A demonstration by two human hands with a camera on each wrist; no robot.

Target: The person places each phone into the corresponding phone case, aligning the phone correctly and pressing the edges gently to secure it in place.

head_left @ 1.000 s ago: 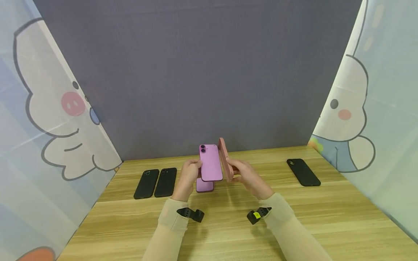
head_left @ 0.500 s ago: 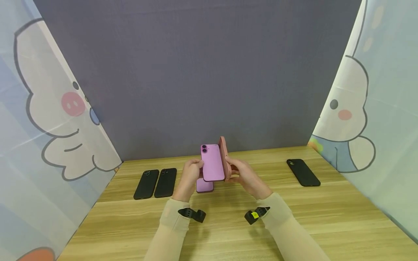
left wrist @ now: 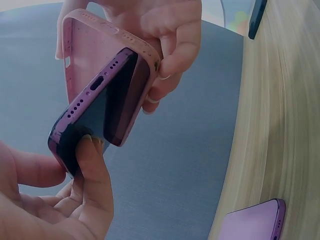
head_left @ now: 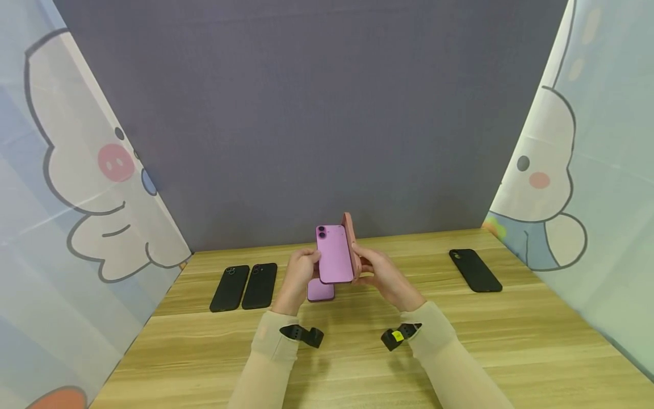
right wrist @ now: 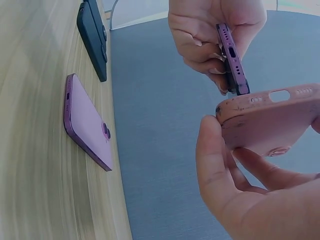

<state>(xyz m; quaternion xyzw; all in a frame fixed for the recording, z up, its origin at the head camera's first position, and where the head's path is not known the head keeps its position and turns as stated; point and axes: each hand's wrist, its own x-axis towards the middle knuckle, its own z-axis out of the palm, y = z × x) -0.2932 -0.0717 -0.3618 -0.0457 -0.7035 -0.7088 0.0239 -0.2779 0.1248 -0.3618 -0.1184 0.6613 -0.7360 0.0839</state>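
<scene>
My left hand (head_left: 298,275) pinches a purple smartphone (head_left: 334,255) by its left edge, back and twin camera lenses facing me. A pink phone case (head_left: 349,227), turned on its side, is gripped in my right hand (head_left: 383,272) at the phone's right. In the left wrist view, the phone's far long edge lies inside the open side of the case (left wrist: 85,45), while its near edge, by the left thumb, stands out at an angle. The right wrist view shows the case's port cutout and camera hole; there the case (right wrist: 280,115) hides part of the phone (right wrist: 232,57).
Beneath the held phone, a second purple phone (head_left: 321,292) lies on the wooden table (head_left: 347,363). Two black phone cases (head_left: 230,288) lie side by side at the left. Another black case (head_left: 475,271) is at the right. A grey cloth screen (head_left: 306,125) stands behind the table.
My left hand has brought the phone slightly right, while the right hand has shifted a little left with the case. The gap between phone and case has closed.
</scene>
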